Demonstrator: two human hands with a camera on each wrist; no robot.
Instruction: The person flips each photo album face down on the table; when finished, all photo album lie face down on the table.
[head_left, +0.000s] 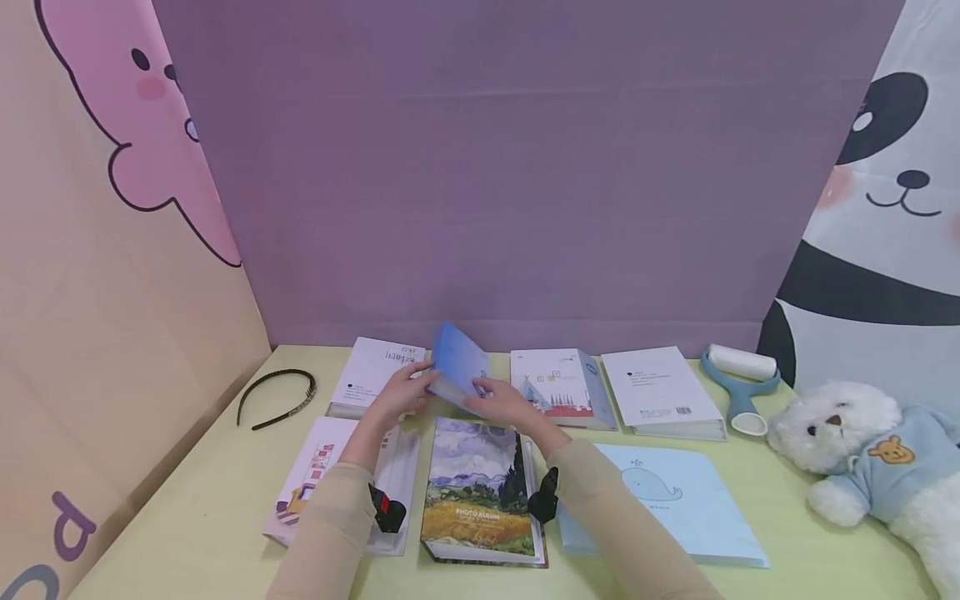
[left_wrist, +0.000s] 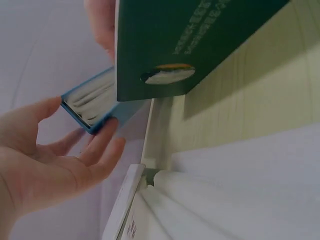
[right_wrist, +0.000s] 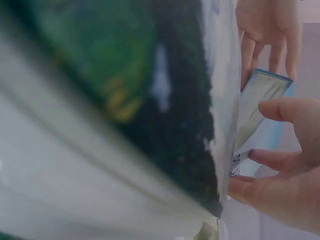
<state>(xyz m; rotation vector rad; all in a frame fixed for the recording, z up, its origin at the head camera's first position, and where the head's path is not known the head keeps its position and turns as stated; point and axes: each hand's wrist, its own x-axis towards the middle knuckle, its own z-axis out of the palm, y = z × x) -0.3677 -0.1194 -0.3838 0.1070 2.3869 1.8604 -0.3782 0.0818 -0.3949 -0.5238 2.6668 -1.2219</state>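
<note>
A blue photo album (head_left: 457, 357) is tilted up off the table at the back middle, its page edges toward me. My left hand (head_left: 401, 393) grips its left end; the thumb and fingers sit on the corners in the left wrist view. With thumb and fingers, my right hand (head_left: 504, 400) holds the lower right part, also seen in the right wrist view. Below the hands lies an album with a painted landscape cover (head_left: 480, 492), marked PHOTO ALBUM. White albums flank the blue one: one (head_left: 375, 375) on the left, another (head_left: 555, 383) with a red drawing on the right.
A white album (head_left: 660, 387), a lint roller (head_left: 742, 375) and a white teddy bear (head_left: 840, 433) are on the right. Nearer lies a light blue whale album (head_left: 667, 500). At left are a black headband (head_left: 288, 417) and a cartoon-covered album (head_left: 300, 500).
</note>
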